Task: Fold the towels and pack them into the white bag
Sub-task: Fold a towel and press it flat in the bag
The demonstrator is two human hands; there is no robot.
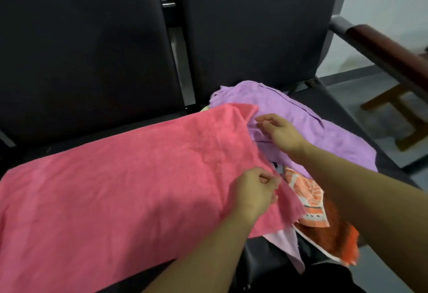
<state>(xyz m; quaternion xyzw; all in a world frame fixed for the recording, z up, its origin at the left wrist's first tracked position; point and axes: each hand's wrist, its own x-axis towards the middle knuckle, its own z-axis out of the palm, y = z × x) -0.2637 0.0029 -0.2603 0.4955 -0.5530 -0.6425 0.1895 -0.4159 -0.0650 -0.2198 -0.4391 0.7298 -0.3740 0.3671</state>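
Observation:
A large pink towel (120,188) lies spread across the dark bench seats. My left hand (252,193) pinches its right edge near the front corner. My right hand (282,132) hovers with relaxed, straight fingers by the towel's far right corner, over a crumpled purple towel (308,116). An orange patterned towel (310,202) lies under my right forearm, and a pale pink cloth (287,244) hangs off the seat front. No white bag is in view.
The towels lie on a black padded bench (92,49) with two backrests. A brown wooden armrest (389,51) crosses the upper right. A wooden stool frame (400,107) stands on the grey floor beyond.

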